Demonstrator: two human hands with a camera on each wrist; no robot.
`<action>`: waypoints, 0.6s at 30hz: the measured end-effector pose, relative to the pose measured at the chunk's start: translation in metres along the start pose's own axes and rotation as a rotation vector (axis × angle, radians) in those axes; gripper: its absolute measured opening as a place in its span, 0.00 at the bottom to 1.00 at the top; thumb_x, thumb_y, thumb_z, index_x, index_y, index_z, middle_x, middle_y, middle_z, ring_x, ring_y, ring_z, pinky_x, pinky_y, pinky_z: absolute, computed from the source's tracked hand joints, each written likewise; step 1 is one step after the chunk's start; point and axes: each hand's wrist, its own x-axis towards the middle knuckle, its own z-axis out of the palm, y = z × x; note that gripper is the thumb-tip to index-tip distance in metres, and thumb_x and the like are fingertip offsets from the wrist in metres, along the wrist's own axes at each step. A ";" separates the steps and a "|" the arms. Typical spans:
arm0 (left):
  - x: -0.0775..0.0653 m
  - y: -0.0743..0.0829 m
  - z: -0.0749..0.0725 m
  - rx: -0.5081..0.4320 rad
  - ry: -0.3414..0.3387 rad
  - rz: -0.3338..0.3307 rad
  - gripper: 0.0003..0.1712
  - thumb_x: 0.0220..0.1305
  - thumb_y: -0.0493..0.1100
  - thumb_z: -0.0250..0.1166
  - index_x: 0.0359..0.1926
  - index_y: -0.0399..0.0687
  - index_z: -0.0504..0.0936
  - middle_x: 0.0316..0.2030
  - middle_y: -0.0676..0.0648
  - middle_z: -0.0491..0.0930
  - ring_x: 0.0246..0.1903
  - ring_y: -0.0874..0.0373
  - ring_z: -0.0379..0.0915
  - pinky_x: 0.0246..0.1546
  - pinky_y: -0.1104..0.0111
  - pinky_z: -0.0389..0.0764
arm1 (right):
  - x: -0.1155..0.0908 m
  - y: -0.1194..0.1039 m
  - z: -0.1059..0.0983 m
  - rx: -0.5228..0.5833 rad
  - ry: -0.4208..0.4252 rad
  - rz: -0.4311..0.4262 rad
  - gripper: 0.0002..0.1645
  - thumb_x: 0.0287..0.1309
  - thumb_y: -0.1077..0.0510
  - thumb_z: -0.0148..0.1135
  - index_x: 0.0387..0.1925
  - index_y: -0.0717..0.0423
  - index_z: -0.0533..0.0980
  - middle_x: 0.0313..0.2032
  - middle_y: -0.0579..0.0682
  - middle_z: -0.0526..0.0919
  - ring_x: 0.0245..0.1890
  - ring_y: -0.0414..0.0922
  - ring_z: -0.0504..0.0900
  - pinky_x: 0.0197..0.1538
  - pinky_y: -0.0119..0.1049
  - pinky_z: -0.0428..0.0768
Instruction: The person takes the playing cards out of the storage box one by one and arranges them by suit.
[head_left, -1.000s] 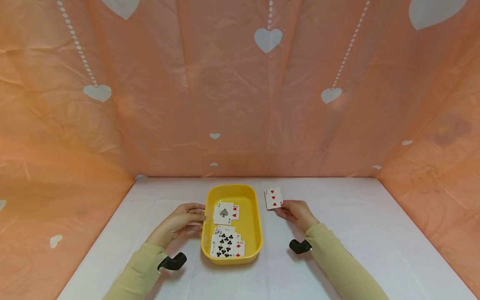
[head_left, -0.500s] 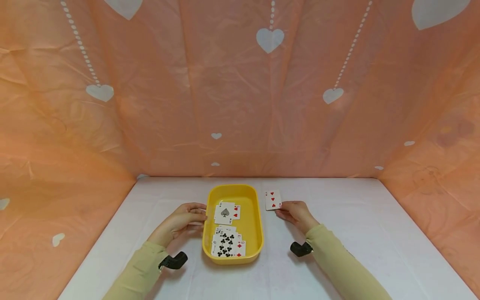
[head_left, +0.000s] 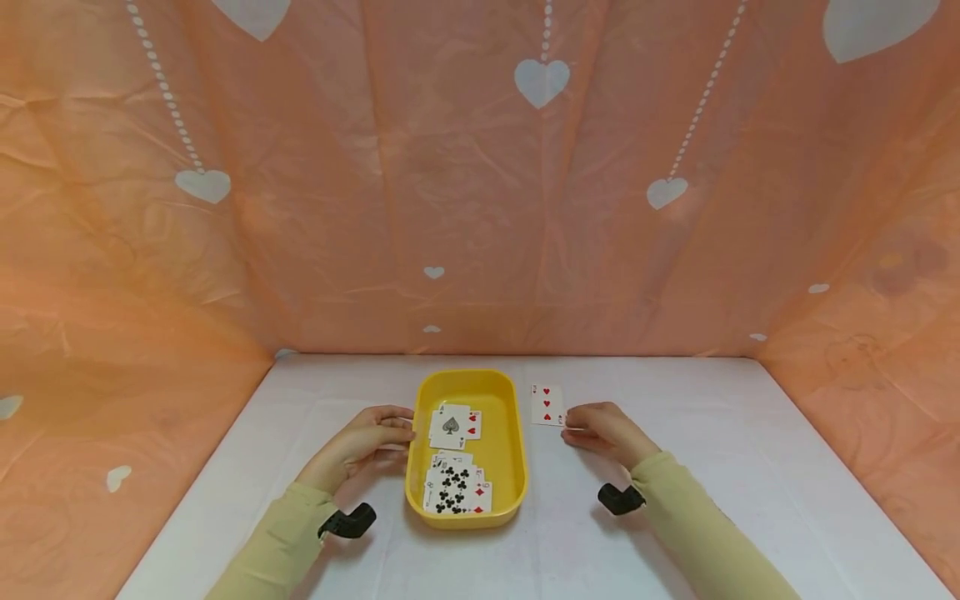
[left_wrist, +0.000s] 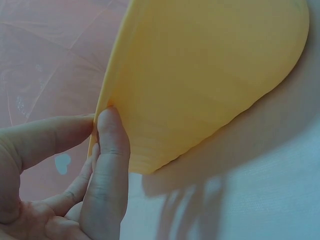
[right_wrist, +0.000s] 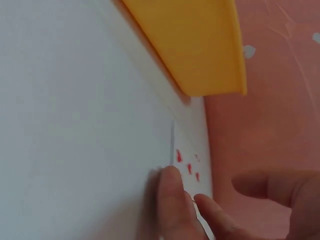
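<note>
A three of hearts playing card lies face up on the white table, to the right of a yellow tray. My right hand is at the card's near right corner, and in the right wrist view its fingers are spread apart beside the card. My left hand pinches the tray's left rim between thumb and finger; the left wrist view shows that grip on the tray wall. Inside the tray, an ace of spades overlaps a heart card.
Nearer me in the tray lies a second overlapping group of cards, with an eight of clubs on top and a nine of diamonds beside it. Orange cloth with white hearts walls the back and sides of the table.
My right hand has let go of the three of hearts, which now lies flat a little nearer me. The hand has drawn slightly right. My left hand stays on the tray.
</note>
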 end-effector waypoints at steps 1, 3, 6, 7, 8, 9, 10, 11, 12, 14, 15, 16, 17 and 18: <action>0.001 0.000 0.000 0.005 -0.001 0.001 0.27 0.59 0.30 0.63 0.58 0.24 0.65 0.36 0.43 0.80 0.31 0.55 0.80 0.37 0.61 0.83 | -0.001 -0.002 -0.002 -0.007 -0.011 -0.004 0.22 0.64 0.65 0.51 0.53 0.79 0.65 0.40 0.62 0.76 0.37 0.48 0.82 0.50 0.43 0.79; 0.002 0.000 0.001 0.008 -0.006 0.002 0.28 0.60 0.30 0.63 0.58 0.24 0.65 0.36 0.43 0.80 0.31 0.56 0.80 0.37 0.61 0.83 | -0.004 -0.008 -0.004 -0.031 -0.035 -0.017 0.25 0.66 0.63 0.50 0.57 0.79 0.62 0.43 0.64 0.76 0.40 0.51 0.82 0.52 0.45 0.77; 0.002 0.000 0.000 0.007 -0.006 0.002 0.27 0.60 0.30 0.63 0.58 0.24 0.65 0.36 0.43 0.80 0.31 0.56 0.80 0.36 0.62 0.83 | -0.006 -0.020 -0.004 -0.060 -0.080 -0.060 0.27 0.68 0.61 0.49 0.61 0.78 0.60 0.49 0.68 0.74 0.47 0.58 0.79 0.56 0.47 0.75; 0.002 0.000 0.000 0.008 -0.004 0.002 0.27 0.60 0.30 0.63 0.58 0.24 0.65 0.36 0.43 0.80 0.31 0.56 0.80 0.36 0.62 0.83 | -0.007 -0.025 -0.003 -0.069 -0.104 -0.080 0.28 0.68 0.61 0.50 0.61 0.77 0.60 0.51 0.69 0.73 0.50 0.59 0.78 0.56 0.47 0.74; 0.002 0.000 0.000 0.009 -0.003 0.003 0.27 0.60 0.30 0.63 0.58 0.24 0.65 0.36 0.43 0.80 0.30 0.57 0.80 0.36 0.63 0.83 | -0.008 -0.029 -0.002 -0.081 -0.132 -0.104 0.27 0.69 0.61 0.49 0.61 0.77 0.60 0.53 0.69 0.72 0.52 0.61 0.76 0.57 0.48 0.73; 0.002 -0.001 0.000 0.010 0.002 0.000 0.27 0.59 0.30 0.63 0.58 0.24 0.66 0.36 0.43 0.80 0.30 0.57 0.80 0.36 0.63 0.83 | -0.008 -0.034 -0.001 -0.080 -0.156 -0.124 0.26 0.69 0.61 0.48 0.61 0.76 0.61 0.54 0.70 0.72 0.54 0.62 0.75 0.58 0.48 0.72; 0.002 -0.001 0.000 0.014 0.004 0.002 0.27 0.59 0.30 0.63 0.57 0.24 0.66 0.37 0.43 0.80 0.30 0.57 0.80 0.36 0.63 0.83 | -0.009 -0.038 0.001 -0.072 -0.182 -0.143 0.26 0.70 0.61 0.48 0.61 0.76 0.61 0.55 0.70 0.71 0.55 0.62 0.74 0.58 0.48 0.71; 0.002 -0.001 0.000 0.015 0.008 -0.002 0.27 0.59 0.30 0.63 0.57 0.24 0.66 0.37 0.43 0.80 0.30 0.57 0.80 0.36 0.63 0.83 | -0.009 -0.042 0.003 -0.055 -0.205 -0.156 0.25 0.70 0.62 0.47 0.61 0.76 0.62 0.56 0.70 0.71 0.55 0.62 0.74 0.59 0.48 0.71; 0.002 -0.001 0.000 0.017 0.011 -0.006 0.26 0.59 0.30 0.63 0.57 0.25 0.66 0.37 0.42 0.80 0.30 0.57 0.80 0.36 0.63 0.83 | -0.009 -0.046 0.004 -0.045 -0.231 -0.169 0.25 0.70 0.61 0.47 0.62 0.76 0.61 0.56 0.69 0.71 0.55 0.62 0.74 0.59 0.48 0.71; 0.002 0.000 0.001 0.022 0.010 -0.011 0.26 0.60 0.30 0.63 0.57 0.25 0.66 0.37 0.42 0.80 0.31 0.56 0.80 0.37 0.62 0.82 | -0.009 -0.053 0.010 -0.013 -0.260 -0.178 0.25 0.70 0.61 0.47 0.62 0.74 0.61 0.57 0.69 0.71 0.54 0.60 0.75 0.59 0.47 0.71; 0.002 0.000 0.001 0.022 0.012 -0.014 0.26 0.60 0.30 0.63 0.57 0.25 0.67 0.38 0.41 0.80 0.31 0.56 0.81 0.38 0.61 0.82 | -0.009 -0.057 0.013 0.003 -0.269 -0.176 0.25 0.70 0.60 0.47 0.62 0.74 0.61 0.56 0.68 0.71 0.53 0.59 0.75 0.59 0.47 0.72; 0.002 0.001 0.001 0.023 0.015 -0.017 0.26 0.60 0.30 0.63 0.57 0.25 0.67 0.38 0.41 0.80 0.31 0.56 0.80 0.38 0.61 0.82 | -0.009 -0.060 0.017 0.009 -0.280 -0.175 0.25 0.70 0.60 0.48 0.62 0.73 0.62 0.56 0.67 0.72 0.53 0.58 0.76 0.59 0.47 0.72; 0.001 0.001 0.001 0.025 0.014 -0.018 0.26 0.60 0.30 0.63 0.57 0.25 0.67 0.38 0.41 0.80 0.31 0.56 0.80 0.38 0.61 0.82 | -0.009 -0.063 0.021 0.019 -0.285 -0.170 0.25 0.70 0.60 0.49 0.62 0.72 0.62 0.56 0.67 0.72 0.54 0.58 0.75 0.58 0.47 0.72; 0.001 0.002 0.002 0.028 0.013 -0.018 0.26 0.60 0.30 0.63 0.57 0.25 0.66 0.38 0.41 0.80 0.31 0.56 0.80 0.38 0.61 0.82 | -0.010 -0.066 0.026 0.018 -0.292 -0.170 0.25 0.69 0.59 0.49 0.62 0.71 0.62 0.56 0.66 0.72 0.54 0.58 0.75 0.58 0.47 0.72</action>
